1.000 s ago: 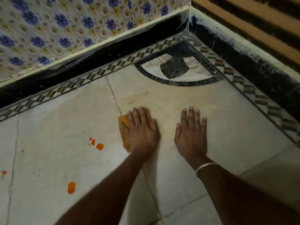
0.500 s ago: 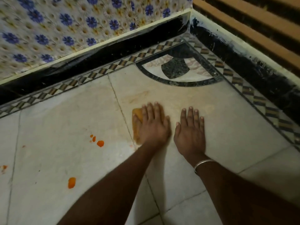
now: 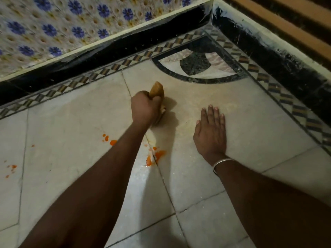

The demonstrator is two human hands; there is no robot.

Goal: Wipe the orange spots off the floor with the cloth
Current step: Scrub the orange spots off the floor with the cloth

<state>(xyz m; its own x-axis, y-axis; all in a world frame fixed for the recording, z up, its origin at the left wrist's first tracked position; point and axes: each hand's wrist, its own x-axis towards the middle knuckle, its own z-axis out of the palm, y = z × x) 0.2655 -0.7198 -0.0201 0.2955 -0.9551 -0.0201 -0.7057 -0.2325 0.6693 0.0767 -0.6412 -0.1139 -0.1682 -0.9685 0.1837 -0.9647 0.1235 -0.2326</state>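
- The left hand (image 3: 146,109) was clenched around a bunched yellow-orange cloth (image 3: 157,91), which poked out above the fist, near the curved black stone inlay (image 3: 195,63).
- The right hand (image 3: 211,129) lay flat on the pale marble-tiled floor (image 3: 71,122), fingers straight and close together.
- Wet orange spots (image 3: 157,155) sat on a tile joint nearer the person, with more further left.

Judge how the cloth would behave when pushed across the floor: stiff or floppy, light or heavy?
Probably floppy: the cloth bunches into a wad in the left hand. Likely light, since one fist nearly encloses it. May drag rather than slide on the smeared floor.
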